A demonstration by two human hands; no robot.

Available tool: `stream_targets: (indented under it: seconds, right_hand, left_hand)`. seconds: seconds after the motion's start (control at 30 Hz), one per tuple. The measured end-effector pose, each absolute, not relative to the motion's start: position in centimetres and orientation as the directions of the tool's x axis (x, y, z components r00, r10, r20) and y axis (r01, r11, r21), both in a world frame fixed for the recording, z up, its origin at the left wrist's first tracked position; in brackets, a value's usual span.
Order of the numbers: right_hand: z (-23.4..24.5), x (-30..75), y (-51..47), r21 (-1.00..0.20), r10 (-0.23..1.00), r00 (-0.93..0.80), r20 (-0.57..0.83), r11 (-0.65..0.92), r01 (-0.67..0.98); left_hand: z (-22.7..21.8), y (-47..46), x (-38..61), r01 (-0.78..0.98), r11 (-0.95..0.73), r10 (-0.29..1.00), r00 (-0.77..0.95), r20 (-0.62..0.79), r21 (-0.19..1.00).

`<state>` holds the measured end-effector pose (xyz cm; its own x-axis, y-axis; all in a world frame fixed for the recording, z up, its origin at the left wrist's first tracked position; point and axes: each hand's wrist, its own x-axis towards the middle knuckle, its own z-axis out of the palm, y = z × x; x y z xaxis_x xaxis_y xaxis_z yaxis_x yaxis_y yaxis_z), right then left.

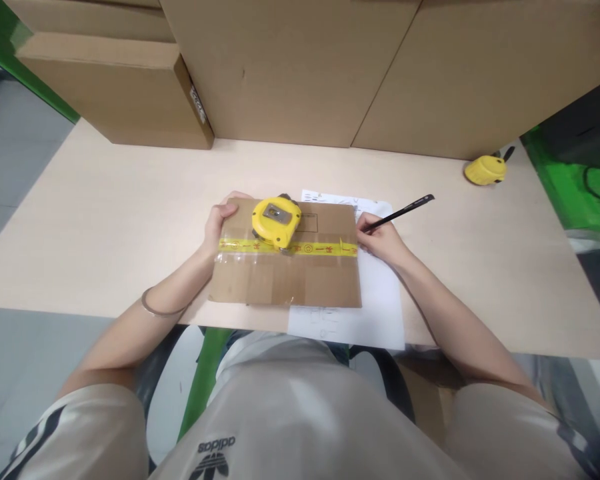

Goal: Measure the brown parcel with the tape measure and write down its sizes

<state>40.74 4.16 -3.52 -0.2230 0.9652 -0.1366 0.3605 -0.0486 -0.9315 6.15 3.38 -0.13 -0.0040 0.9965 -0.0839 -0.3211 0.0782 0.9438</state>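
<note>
In front of me a cardboard box (245,280) with a strip of yellow printed tape (325,249) lies over a sheet of white paper (380,307) bearing handwriting. My left hand (220,220) grips the box at its upper left corner, thumb on top and the other fingers mostly behind it. On top of the box rests a yellow tape measure (285,230), touched by neither hand. At the box's right edge, my right hand (380,240) is closed around a black pen (405,212). The pen's tip is hidden by the fingers and the box edge.
Large cardboard boxes (300,73) stand along the back of the pale table (105,220), and a smaller carton (105,93) stands at the back left. A second yellow tape measure (485,171) sits at the back right. The table's front edge is close to my body.
</note>
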Motion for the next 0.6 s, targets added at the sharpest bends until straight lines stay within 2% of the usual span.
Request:
stream_targets:
  seconds: [0.6]
  right_hand:
    - [-3.07,40.51,4.02,-0.936,0.955,-0.233,-0.187,-0.100,0.339]
  left_hand:
    - [-0.61,3.48,6.04,-0.332,0.067,0.998,0.007,-0.069,0.941]
